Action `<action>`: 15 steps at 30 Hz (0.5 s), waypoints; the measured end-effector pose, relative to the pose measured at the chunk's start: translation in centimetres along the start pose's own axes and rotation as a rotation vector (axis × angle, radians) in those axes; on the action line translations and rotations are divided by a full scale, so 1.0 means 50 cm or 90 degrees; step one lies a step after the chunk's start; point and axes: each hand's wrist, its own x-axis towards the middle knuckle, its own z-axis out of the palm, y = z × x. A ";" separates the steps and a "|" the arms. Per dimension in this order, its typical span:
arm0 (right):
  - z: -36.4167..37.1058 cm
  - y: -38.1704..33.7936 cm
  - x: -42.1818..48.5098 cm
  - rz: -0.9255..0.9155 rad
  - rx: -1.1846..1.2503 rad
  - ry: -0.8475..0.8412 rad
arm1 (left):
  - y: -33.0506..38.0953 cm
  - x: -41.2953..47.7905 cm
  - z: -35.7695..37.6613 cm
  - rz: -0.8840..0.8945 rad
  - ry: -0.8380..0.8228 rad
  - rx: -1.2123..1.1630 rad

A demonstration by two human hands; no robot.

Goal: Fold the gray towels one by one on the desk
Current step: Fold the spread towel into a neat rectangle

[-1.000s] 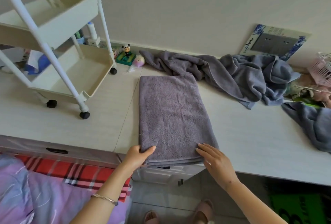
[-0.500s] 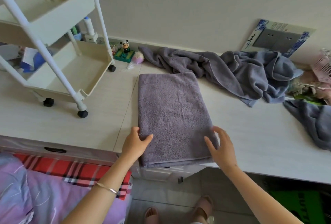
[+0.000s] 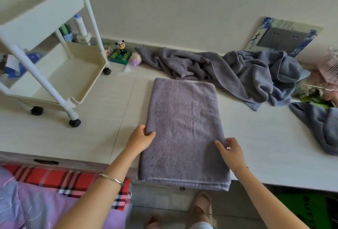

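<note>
On pale desk [image 3: 265, 146], folded towel [image 3: 182, 128], white cart [image 3: 45, 18], crumpled towels [image 3: 228, 71] against wall [image 3: 182, 9]

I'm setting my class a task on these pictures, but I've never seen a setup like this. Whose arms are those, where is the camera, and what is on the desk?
There is no machine: these are a person's own bare arms. One camera, worn on the head, looks forward and down at them. On the white desk lies a folded gray towel. The left hand pinches its left edge; the right hand touches its right edge, thumb on top, but I cannot tell whether it grips. Behind it lie crumpled towels, with another towel at the right. A white wheeled cart stands on the desk at the left.
</note>
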 end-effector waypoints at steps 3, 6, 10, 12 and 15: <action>0.000 -0.043 0.051 0.020 0.033 -0.002 | 0.040 0.034 -0.003 -0.010 0.044 0.010; 0.014 -0.087 0.146 0.059 0.102 -0.005 | 0.075 0.082 0.007 -0.009 0.124 0.007; 0.029 -0.139 0.252 0.092 0.203 0.019 | 0.109 0.110 0.032 0.024 0.208 0.040; 0.027 -0.151 0.278 0.053 0.201 0.063 | 0.104 0.111 0.052 0.085 0.231 0.102; 0.024 -0.136 0.306 0.005 0.126 0.108 | 0.086 0.122 0.085 0.131 0.271 0.212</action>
